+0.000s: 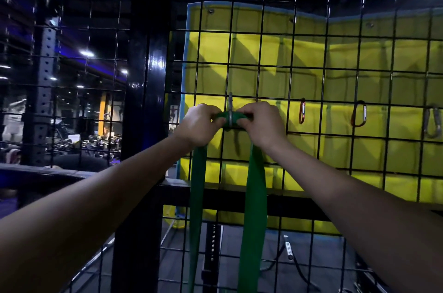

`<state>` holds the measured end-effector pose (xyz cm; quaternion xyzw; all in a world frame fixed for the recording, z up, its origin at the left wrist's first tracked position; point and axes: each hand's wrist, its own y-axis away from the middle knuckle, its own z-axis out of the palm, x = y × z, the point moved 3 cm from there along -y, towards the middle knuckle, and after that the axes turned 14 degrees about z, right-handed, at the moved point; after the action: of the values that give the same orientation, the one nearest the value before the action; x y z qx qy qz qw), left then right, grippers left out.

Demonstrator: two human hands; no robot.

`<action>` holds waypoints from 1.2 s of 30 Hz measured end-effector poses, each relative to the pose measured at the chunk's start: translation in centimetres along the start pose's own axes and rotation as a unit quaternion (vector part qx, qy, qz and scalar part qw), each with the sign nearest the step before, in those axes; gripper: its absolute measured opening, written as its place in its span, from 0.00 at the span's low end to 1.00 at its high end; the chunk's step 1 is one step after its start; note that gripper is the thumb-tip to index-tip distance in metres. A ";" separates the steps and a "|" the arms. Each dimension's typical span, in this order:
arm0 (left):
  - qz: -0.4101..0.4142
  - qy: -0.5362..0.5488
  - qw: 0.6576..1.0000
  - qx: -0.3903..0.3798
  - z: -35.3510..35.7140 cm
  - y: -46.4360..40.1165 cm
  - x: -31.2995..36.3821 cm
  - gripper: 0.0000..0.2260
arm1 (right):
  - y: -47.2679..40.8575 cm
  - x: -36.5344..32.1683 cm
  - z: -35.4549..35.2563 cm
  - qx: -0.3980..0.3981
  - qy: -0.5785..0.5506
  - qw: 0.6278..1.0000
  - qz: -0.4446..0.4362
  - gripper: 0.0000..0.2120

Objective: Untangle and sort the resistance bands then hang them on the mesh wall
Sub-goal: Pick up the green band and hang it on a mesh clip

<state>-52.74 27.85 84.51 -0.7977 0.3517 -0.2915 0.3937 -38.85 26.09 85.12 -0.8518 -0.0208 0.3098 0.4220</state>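
Your two hands, left hand [200,125] and right hand [260,122], grip one green band [254,208] at a grey clip [230,110] on the mesh wall [311,81]. Its two strands hang down. Three more clips [302,111] hang rightward; whether the band is hooked is unclear.

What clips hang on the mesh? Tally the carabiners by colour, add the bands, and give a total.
Red carabiner: 1
Orange carabiner: 1
Grey carabiners: 2
Green band, held by the left hand and right hand: 1
Total: 5
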 end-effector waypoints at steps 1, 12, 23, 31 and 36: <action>-0.003 -0.003 1.000 0.012 0.1 0.3 0.0 0.08 | 0.2 0.0 0.1 0.014 0.005 1.000 -0.001 0.11; -0.016 0.071 0.996 0.045 1.9 6.8 -0.1 0.32 | 5.1 3.8 1.0 -0.077 -0.011 0.997 -0.019 0.37; -0.006 0.122 0.990 0.066 2.0 9.3 -1.0 0.31 | 9.6 3.9 3.5 -0.121 -0.118 0.985 0.041 0.39; -0.025 0.143 0.987 0.071 4.0 10.8 -1.0 0.37 | 10.9 4.9 2.4 -0.122 -0.094 0.987 0.054 0.40; -0.042 0.075 0.993 0.081 4.6 13.1 0.9 0.35 | 13.6 7.2 1.1 -0.149 -0.045 0.987 0.048 0.37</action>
<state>-53.17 23.31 71.35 -0.7531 0.3213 -0.3944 0.4171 -36.71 20.26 70.94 -0.8906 -0.0451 0.3607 0.2733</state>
